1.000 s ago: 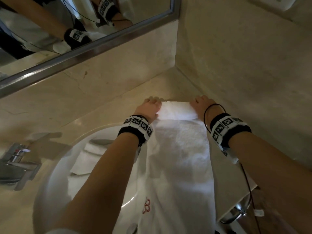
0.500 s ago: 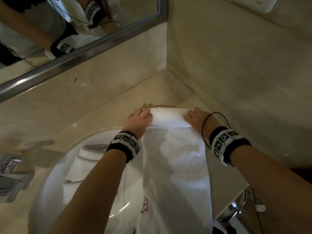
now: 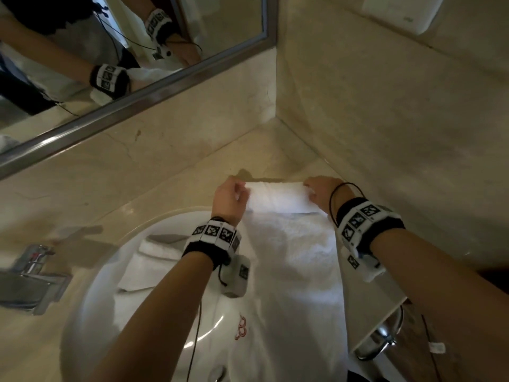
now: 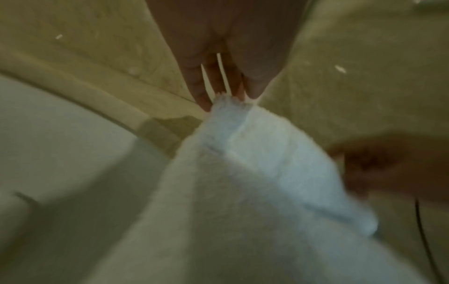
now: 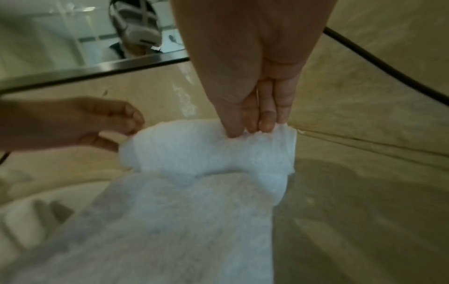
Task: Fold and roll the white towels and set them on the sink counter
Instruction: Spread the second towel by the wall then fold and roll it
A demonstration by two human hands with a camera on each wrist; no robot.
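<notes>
A long white towel [image 3: 292,266] lies folded lengthwise over the beige sink counter [image 3: 170,188] and the basin rim, its near end with a red logo hanging toward me. Its far end is turned over into a short roll [image 3: 276,198]. My left hand [image 3: 231,198] pinches the roll's left end [image 4: 226,107]; my right hand [image 3: 319,193] pinches the right end [image 5: 255,130]. Both sets of fingers are curled onto the cloth. A second folded white towel [image 3: 148,260] lies inside the basin.
The round white basin [image 3: 91,312] fills the lower left, with a chrome tap [image 3: 35,274] on its left. A mirror [image 3: 110,51] hangs above the back wall, and a side wall [image 3: 399,133] closes the counter's right. The counter edge drops off at lower right.
Both hands have drawn the towel's far end back toward me, turning it over so the flat end has become a thicker roll.
</notes>
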